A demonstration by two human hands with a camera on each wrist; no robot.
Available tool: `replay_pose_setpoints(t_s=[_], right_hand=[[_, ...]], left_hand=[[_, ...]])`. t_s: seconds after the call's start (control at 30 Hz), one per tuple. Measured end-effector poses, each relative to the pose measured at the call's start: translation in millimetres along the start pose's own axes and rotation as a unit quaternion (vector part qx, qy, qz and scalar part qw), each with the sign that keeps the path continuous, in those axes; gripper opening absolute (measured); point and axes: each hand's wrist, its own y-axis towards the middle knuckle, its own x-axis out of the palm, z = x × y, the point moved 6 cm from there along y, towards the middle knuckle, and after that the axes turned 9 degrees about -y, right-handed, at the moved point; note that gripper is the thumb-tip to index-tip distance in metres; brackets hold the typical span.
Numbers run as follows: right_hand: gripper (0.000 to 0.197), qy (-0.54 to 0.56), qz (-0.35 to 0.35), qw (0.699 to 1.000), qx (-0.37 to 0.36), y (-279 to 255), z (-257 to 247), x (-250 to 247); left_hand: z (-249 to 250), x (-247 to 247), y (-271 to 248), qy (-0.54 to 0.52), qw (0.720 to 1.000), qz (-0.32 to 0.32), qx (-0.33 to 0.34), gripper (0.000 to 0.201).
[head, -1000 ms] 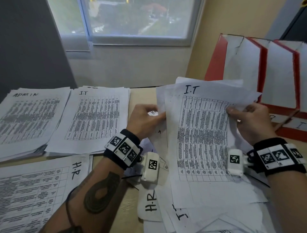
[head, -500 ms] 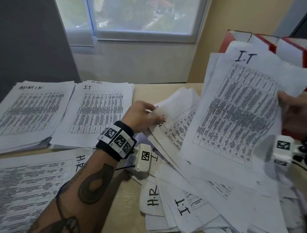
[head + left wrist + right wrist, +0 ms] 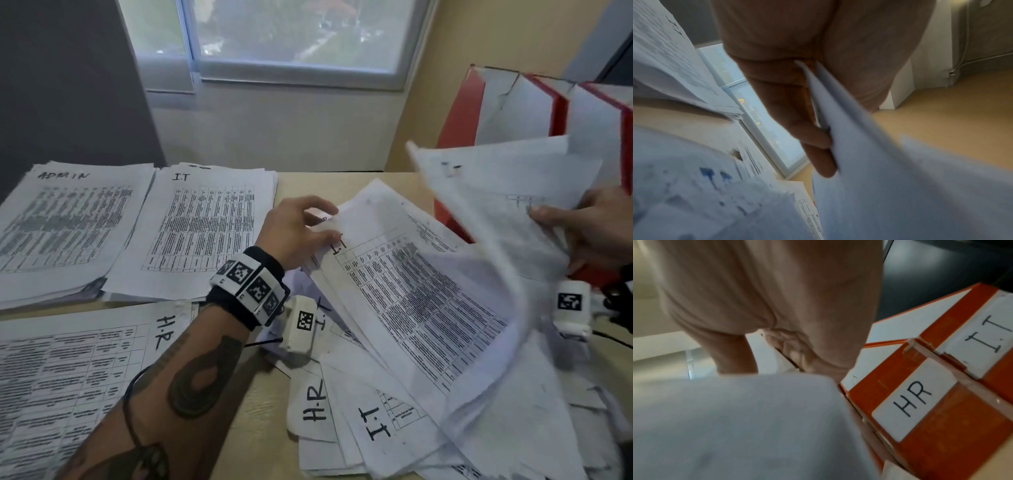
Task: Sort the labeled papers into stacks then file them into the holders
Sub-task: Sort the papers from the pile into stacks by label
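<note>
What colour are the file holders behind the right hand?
Orange-red with white label panels; the file holders show best in the right wrist view, marked HR and I.T.

Soft daylight is entering through the window [image 3: 291, 34], lighting the desk evenly; shadows are staying faint. The raised sheet [image 3: 496, 205] is smearing with motion blur. Both wrist views are showing soft focus and bending at their edges.

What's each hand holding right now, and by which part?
Right hand grips a lifted, motion-blurred sheet by its right edge. Left hand pinches the top-left corner of an I.T sheet on the unsorted pile, fingers against the paper's edge.
</note>
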Motion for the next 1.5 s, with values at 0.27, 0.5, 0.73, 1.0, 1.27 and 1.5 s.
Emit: replay_pose_setpoints(t_s=[0.27,0.5,0.73,1.0,1.27,1.5], right_hand=[[0.052,-0.072,-0.054,0.996,-0.018,-16,-31,34],[0.053,-0.162,-0.012,0.985,-0.058,-9,-43,17],[0.027,-0.184,-0.077,0.978,-0.070,-14,-40,32],[0.012,-0.144,-0.154,0.971,-0.113,-22,-33,86],[0.023,-0.061,-0.078,0.983,-0.156,-19,-37,89],[0.036,-0.027,-0.023,0.977,-0.210,-23,-40,84]], left_hand=[[-1,-1,2,0.008,1.000,0.015,-0.003,0.029],[-2,10,1,0.076,0.995,-0.058,-0.010,0.032],[-2,11,0,0.071,0.995,-0.066,-0.006,0.040],[18,17,-10,-0.033,0.989,-0.112,0.086,0.037],[18,11,-8,0.044,0.994,-0.085,0.056,0.011],[23,5,-4,0.081,0.993,0.003,0.084,0.018]])
